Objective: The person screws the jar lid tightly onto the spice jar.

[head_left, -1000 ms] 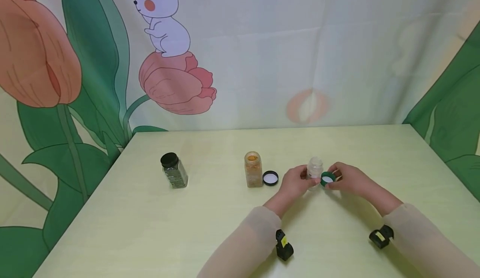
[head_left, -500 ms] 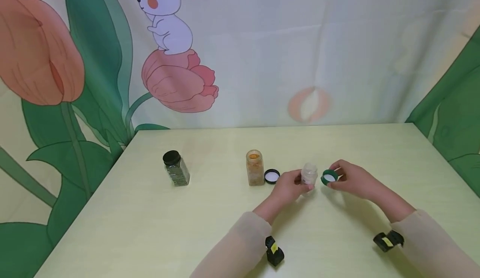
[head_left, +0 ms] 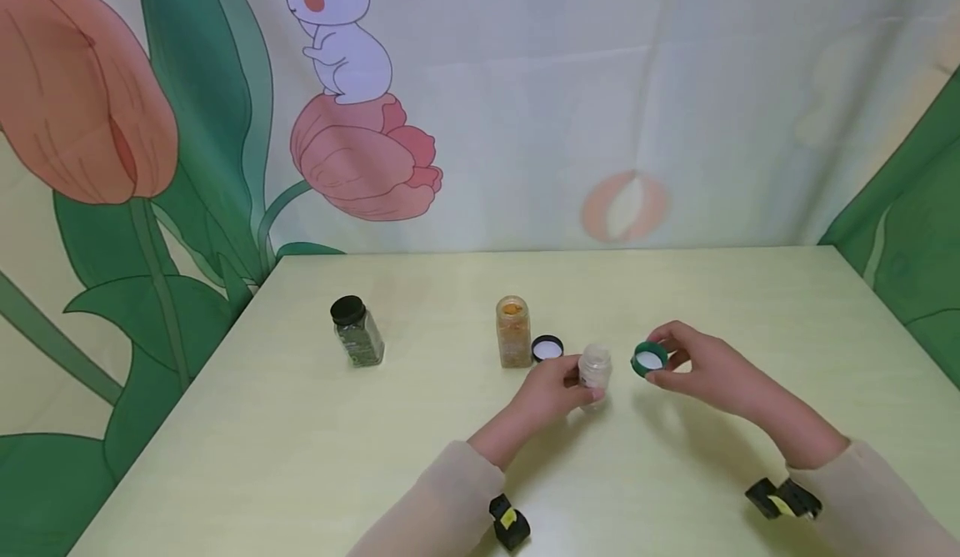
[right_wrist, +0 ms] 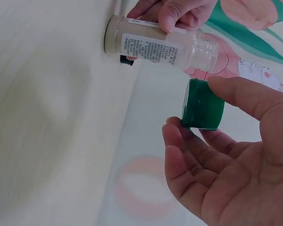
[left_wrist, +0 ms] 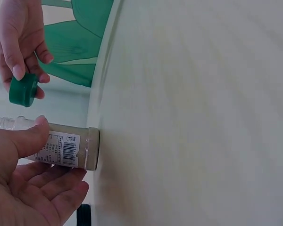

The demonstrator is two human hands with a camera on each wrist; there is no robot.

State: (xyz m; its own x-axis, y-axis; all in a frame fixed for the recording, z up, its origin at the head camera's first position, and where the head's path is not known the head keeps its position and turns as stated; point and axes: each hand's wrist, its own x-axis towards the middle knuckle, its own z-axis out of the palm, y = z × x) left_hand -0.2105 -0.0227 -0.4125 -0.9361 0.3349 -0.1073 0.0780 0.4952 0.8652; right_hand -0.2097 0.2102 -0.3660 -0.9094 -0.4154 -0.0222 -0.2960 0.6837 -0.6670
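My left hand [head_left: 551,390] grips a clear spice jar [head_left: 595,367] between thumb and fingers. In the left wrist view the jar [left_wrist: 66,146] has a barcode label, a pale brown powder inside and an uncapped threaded neck. Its base is at or just over the tabletop; I cannot tell which. To its right, my right hand [head_left: 701,365] pinches a green cap [head_left: 648,359], held apart from the jar above the table. The cap's white inner side faces the head camera. In the right wrist view the green cap [right_wrist: 203,104] sits between thumb and fingertips, near the jar's neck.
An uncapped jar of orange-yellow spice [head_left: 513,336] stands mid-table, with a black cap [head_left: 547,348], white inside up, beside it. Farther left stands a jar with a black lid [head_left: 357,332] and dark green contents. A printed curtain [head_left: 510,107] hangs behind the pale table [head_left: 300,457].
My left hand has moved left and nearer with the jar, away from the green cap. The right hand still pinches the cap, which has come off the jar's side and tilted slightly.
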